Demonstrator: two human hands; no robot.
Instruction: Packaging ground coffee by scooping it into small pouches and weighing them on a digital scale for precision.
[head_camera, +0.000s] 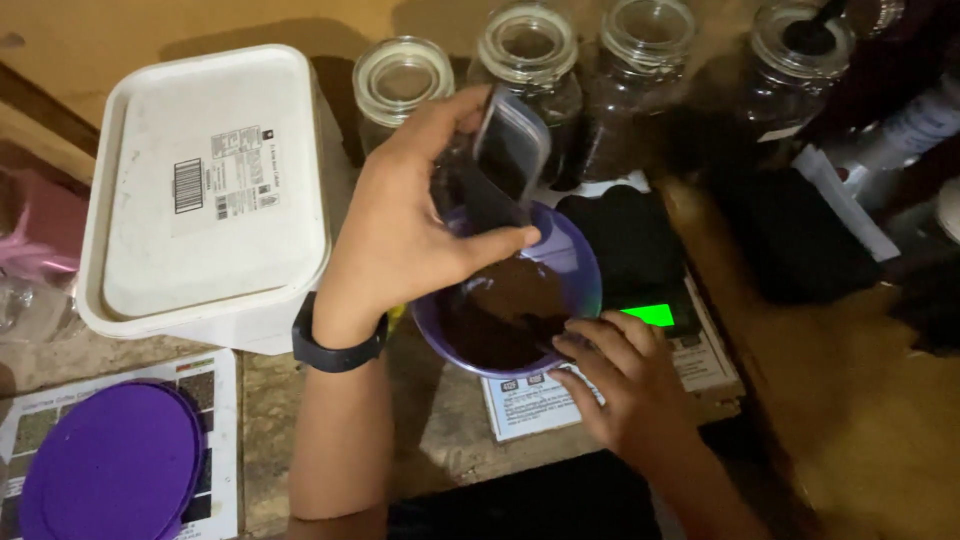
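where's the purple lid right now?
Head view, bottom left: the purple lid lies flat on a printed sheet, below the white tub and left of the left hand's forearm.
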